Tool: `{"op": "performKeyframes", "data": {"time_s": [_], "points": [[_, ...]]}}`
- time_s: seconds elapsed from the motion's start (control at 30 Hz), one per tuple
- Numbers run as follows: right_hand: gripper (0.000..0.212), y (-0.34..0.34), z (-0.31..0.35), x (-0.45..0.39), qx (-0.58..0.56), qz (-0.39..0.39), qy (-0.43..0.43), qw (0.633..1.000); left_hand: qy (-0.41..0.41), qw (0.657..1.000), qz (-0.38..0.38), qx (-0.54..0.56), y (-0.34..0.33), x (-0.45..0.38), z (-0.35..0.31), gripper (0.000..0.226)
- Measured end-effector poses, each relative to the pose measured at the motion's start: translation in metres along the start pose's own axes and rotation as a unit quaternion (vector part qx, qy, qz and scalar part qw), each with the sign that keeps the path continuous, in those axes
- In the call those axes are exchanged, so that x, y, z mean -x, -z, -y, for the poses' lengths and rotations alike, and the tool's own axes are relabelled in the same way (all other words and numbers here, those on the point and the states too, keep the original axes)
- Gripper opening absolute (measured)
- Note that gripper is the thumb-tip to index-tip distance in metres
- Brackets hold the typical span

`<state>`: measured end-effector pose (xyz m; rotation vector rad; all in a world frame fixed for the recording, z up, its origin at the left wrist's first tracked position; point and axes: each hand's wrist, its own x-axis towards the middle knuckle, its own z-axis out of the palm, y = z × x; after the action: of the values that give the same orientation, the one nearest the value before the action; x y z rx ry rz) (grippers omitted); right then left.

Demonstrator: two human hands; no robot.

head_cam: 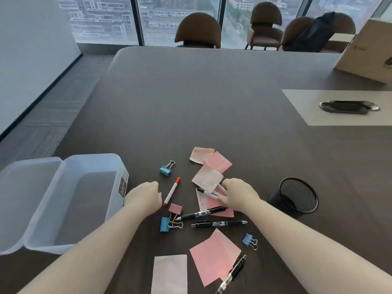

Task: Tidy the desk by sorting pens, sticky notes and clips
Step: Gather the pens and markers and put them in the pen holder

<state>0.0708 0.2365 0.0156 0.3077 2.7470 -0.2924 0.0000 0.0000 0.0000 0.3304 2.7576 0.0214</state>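
Observation:
Pens, pink sticky notes and binder clips lie scattered on the dark desk [212, 98]. My right hand [237, 195] is closed on a white pen [209, 193] that lies partly under a pale pink sticky note [206, 179]. My left hand [145, 197] rests as a loose fist beside a red-capped white marker [172, 190], holding nothing. Two black pens [201, 213] [218, 223] lie just below my hands. A third black pen [233, 272] sits at the bottom on a large pink note [214, 257]. Blue clips [166, 167] [249, 240] and a pink-and-blue pair [171, 217] lie around.
A clear plastic box [72, 200] with its lid open to the left stands at the left. A black mesh pen cup [296, 197] stands to the right of my right hand. A white mat with a black tray [350, 107] and a cardboard box [369, 54] lie far right.

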Motion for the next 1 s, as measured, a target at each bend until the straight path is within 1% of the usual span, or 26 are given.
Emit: {"op": "performKeyframes", "data": {"time_s": [0.03,0.1,0.13,0.27,0.33,0.43,0.5,0.57,0.63,0.7,0.83,0.87,0.9,0.93,1.0], "points": [[0.028,-0.002,0.002,-0.003,0.002,0.01,0.001,1.0,0.011,1.0,0.007,-0.006,-0.002,0.0,0.003,0.03],[0.041,-0.006,0.006,-0.008,0.007,0.005,0.002,1.0,0.021,1.0,0.001,-0.01,-0.007,-0.001,0.008,0.03],[0.044,-0.007,0.009,-0.01,0.008,-0.002,-0.001,1.0,0.028,1.0,-0.004,-0.01,-0.009,-0.001,0.01,0.03],[0.032,-0.01,0.016,-0.019,0.019,-0.015,0.009,1.0,0.045,0.999,-0.02,-0.002,-0.019,-0.003,0.018,0.029],[0.032,-0.011,0.016,-0.021,0.025,-0.016,0.007,1.0,0.049,0.998,-0.039,0.014,-0.023,-0.009,0.023,0.028],[0.031,-0.019,0.014,-0.028,0.031,-0.033,-0.001,0.999,0.049,0.995,-0.081,0.029,-0.029,-0.019,0.025,0.028],[0.03,-0.028,0.013,-0.032,0.036,-0.05,-0.003,0.998,0.053,0.99,-0.121,0.041,-0.034,-0.025,0.024,0.028],[0.035,-0.037,0.011,-0.036,0.034,-0.082,-0.002,0.996,0.053,0.981,-0.179,0.042,-0.043,-0.031,0.022,0.027],[0.041,-0.047,0.009,-0.038,0.034,-0.133,0.008,0.991,0.047,0.967,-0.249,0.029,-0.053,-0.033,0.022,0.028],[0.037,-0.053,0.007,-0.039,0.025,-0.186,0.022,0.982,0.038,0.952,-0.301,0.034,-0.06,-0.036,0.023,0.029],[0.022,-0.057,0.002,-0.037,-0.019,-0.267,0.034,0.963,0.03,0.948,-0.31,0.065,-0.059,-0.034,0.024,0.031],[0.016,-0.054,0.0,-0.035,-0.032,-0.286,0.043,0.957,0.02,0.944,-0.322,0.075,-0.056,-0.03,0.022,0.031],[0.008,-0.051,-0.002,-0.033,-0.038,-0.304,0.053,0.95,0.0,0.934,-0.345,0.089,-0.054,-0.025,0.018,0.029],[0.006,-0.048,-0.003,-0.029,-0.036,-0.318,0.062,0.946,-0.025,0.922,-0.37,0.108,-0.053,-0.018,0.012,0.026],[0.009,-0.04,-0.005,-0.021,-0.028,-0.329,0.073,0.941,-0.096,0.903,-0.387,0.157,-0.051,-0.003,-0.004,0.022]]}}
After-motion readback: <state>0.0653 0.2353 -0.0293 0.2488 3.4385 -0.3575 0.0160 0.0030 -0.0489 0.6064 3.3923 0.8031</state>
